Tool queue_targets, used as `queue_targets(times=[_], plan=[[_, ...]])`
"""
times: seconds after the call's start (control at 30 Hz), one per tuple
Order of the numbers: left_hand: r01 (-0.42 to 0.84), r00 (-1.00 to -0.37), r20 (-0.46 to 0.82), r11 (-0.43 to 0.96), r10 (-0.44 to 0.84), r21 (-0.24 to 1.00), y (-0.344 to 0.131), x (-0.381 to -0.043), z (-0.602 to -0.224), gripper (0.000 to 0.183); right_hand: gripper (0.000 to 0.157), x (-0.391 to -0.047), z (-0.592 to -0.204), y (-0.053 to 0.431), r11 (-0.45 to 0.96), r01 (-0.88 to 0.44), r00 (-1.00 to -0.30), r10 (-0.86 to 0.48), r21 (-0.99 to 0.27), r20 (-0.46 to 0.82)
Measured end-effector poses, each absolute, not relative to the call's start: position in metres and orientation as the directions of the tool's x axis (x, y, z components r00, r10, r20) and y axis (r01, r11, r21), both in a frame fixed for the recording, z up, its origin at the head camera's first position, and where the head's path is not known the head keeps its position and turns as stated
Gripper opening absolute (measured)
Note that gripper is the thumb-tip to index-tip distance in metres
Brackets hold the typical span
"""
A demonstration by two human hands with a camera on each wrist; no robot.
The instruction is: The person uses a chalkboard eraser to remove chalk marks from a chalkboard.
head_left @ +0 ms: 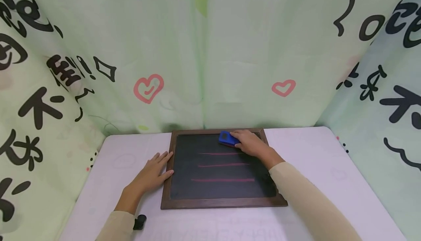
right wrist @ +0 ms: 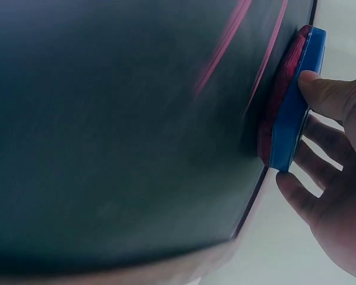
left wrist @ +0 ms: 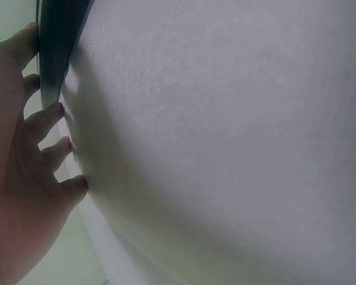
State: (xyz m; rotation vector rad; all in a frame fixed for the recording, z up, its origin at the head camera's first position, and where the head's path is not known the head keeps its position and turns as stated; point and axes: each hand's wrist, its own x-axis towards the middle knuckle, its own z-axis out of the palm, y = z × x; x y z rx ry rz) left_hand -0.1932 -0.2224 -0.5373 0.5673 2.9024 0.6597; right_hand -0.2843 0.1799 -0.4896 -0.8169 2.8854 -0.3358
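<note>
A small blackboard in a brown wooden frame lies on the table, with pink chalk lines across its middle. My right hand grips a blue chalkboard eraser near the board's far edge, above the topmost line. In the right wrist view, thumb and fingers hold the eraser's blue back, and its red felt side faces the board. My left hand rests at the left side of the frame, fingers spread, fingertips on the wood and the table beside it.
The white table extends on both sides of the board. Pale green curtains with dark lettering and pink hearts hang behind and at both sides. A black object shows at the left wrist.
</note>
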Motion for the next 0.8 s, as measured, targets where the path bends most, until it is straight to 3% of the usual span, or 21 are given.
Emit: queue_targets(times=[0.4,0.8], plan=[[0.325,-0.925,-0.035,0.838,0.378,0.438,-0.223,-0.193,-0.539,0.071,0.057,-0.292,-0.49,0.111,0.847,-0.5,-0.834,-0.527,-0.178,-0.166],[0.331,-0.923,-0.035,0.835,0.384,0.44,-0.223,-0.192,-0.538,0.071,0.056,-0.298,-0.494,0.058,0.842,-0.529,-0.824,-0.54,-0.108,-0.17]])
